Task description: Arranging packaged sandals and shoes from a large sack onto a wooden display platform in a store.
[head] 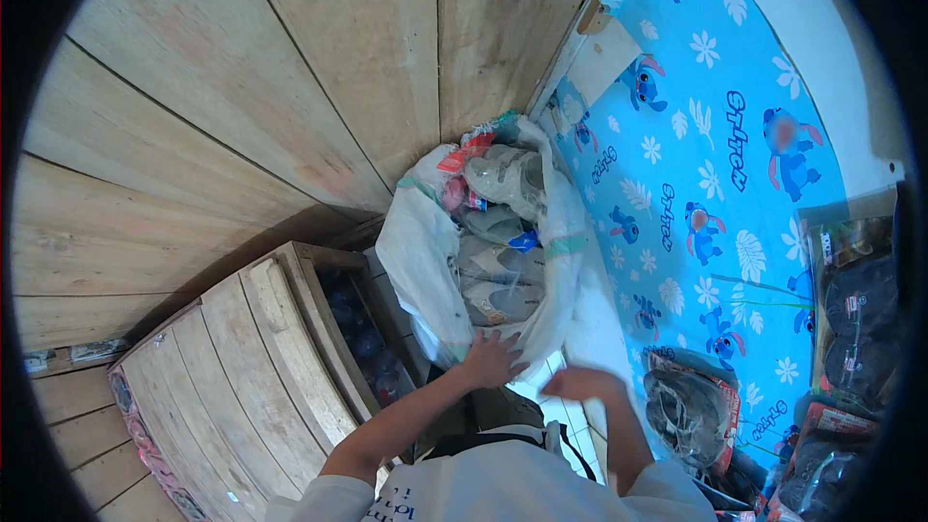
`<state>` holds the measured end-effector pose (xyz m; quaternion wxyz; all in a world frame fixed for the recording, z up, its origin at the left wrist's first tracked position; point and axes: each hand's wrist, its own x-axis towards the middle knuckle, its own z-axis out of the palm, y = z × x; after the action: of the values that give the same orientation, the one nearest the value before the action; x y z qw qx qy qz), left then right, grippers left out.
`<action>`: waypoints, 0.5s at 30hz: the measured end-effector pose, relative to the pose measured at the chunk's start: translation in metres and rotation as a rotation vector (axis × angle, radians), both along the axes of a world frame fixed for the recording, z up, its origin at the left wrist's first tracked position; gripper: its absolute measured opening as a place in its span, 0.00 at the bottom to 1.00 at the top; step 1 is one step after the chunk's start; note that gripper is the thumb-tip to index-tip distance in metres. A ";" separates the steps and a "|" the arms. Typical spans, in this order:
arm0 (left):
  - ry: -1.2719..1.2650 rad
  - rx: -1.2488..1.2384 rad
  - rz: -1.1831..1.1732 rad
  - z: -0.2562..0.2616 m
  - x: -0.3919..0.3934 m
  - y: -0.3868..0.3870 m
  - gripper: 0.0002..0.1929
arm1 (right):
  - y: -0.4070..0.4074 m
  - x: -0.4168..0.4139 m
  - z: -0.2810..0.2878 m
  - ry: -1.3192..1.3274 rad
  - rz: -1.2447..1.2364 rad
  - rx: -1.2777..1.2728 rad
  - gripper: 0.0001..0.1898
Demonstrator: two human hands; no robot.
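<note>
Before me a white woven plastic sack (417,254) with green stripes stands with its mouth rolled down. Inside lie several shoes in clear plastic wrapping, among them a pale clog-like pair (504,174) at the far side and grey shoes (500,293) nearer me. A pink item (454,193) and a red plastic piece (464,154) show at the far left of the mouth. My left hand (494,359) rests with fingers apart at the near rim of the sack. My right hand (580,383), blurred and bent at the wrist, is right of it, near the sack's side; its fingertips are unclear.
Wooden plank walls (348,51) rise at the left and ahead. A wooden cabinet (239,370) with an open side holding plastic-wrapped things (359,333) stands at the left. At the right, packaged dark items (692,413) hang before a blue cartoon-patterned wall covering (725,246).
</note>
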<state>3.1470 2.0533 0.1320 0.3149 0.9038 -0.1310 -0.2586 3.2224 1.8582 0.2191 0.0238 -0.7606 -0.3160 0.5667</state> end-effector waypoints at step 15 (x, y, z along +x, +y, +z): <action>0.384 -0.728 1.023 -0.189 -0.016 0.004 0.21 | 0.151 0.210 -0.147 -0.502 0.151 -0.206 0.29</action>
<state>3.1311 2.0571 -0.0566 0.7018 0.6254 0.2946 -0.1719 3.4321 2.0096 0.0725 -0.1748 -0.8499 -0.3083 0.3899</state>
